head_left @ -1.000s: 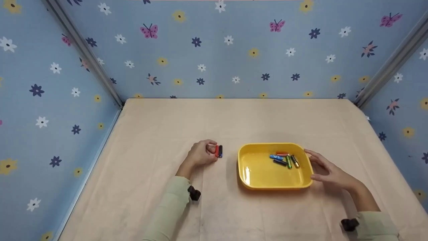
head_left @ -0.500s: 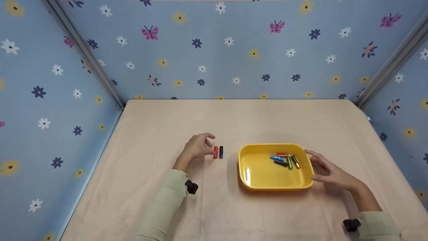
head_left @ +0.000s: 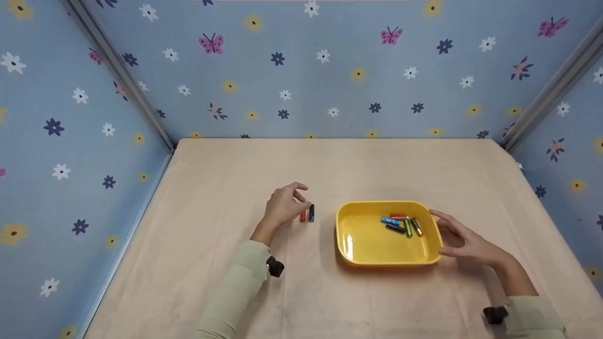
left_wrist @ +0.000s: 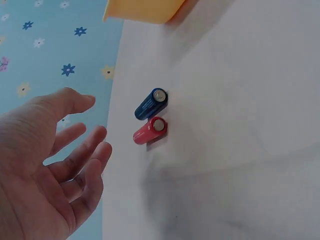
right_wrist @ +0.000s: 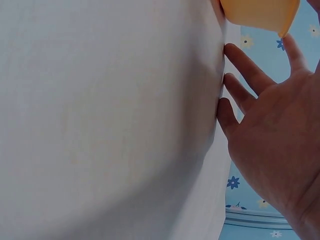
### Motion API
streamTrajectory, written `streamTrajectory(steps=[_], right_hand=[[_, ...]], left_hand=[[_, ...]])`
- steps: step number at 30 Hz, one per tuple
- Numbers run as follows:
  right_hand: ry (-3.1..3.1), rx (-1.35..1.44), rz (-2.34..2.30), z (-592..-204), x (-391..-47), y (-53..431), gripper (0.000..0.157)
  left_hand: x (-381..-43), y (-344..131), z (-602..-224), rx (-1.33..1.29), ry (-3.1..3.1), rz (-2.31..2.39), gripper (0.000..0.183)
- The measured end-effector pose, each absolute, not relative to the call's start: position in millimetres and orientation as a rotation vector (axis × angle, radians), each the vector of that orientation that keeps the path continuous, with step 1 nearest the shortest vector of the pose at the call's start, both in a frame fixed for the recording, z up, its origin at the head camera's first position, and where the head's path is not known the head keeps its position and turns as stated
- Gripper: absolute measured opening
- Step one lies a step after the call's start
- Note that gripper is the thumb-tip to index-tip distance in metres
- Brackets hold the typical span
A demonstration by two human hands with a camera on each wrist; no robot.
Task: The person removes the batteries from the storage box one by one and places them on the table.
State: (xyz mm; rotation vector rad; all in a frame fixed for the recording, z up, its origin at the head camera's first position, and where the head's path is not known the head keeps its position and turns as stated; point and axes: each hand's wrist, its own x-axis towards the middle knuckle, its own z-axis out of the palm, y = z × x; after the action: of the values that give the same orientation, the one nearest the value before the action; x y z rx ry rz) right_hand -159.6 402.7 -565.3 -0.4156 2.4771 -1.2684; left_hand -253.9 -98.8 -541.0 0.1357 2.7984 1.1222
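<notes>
Two AA-size batteries lie side by side on the table, a red battery (left_wrist: 146, 133) and a dark blue battery (left_wrist: 148, 106). My left hand (head_left: 284, 207) hovers just over them with nothing held, its fingers loosely bent; in the head view the thumb overlaps the top of the red one. To the right stands a yellow plastic tub (head_left: 386, 264). Inside it, toward its right side, several batteries rest in a loose group, among them a green battery (head_left: 408, 228) and a light blue battery (head_left: 390, 221). My right hand (head_left: 468, 246) rests spread fingertips against the tub's right end.
A pale cloth (head_left: 226, 179) covers the table. Blue flowered panels (head_left: 301, 70) rise at the back and both sides, joined by grey metal posts (head_left: 125, 70). A small black wrist camera (head_left: 274, 267) sits on the left sleeve.
My left hand has let go of the red and dark blue batteries, drawn back left, then moved right over them again. The right hand and the tub have stayed put.
</notes>
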Motion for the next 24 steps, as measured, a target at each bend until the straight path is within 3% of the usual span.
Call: streamTrajectory(steps=[24], right_hand=[[2.473,-0.412,-1.275,-566,-160,403,0.098]], left_hand=[[-241,-40,-524,0.294,2.694,1.261,0.040]])
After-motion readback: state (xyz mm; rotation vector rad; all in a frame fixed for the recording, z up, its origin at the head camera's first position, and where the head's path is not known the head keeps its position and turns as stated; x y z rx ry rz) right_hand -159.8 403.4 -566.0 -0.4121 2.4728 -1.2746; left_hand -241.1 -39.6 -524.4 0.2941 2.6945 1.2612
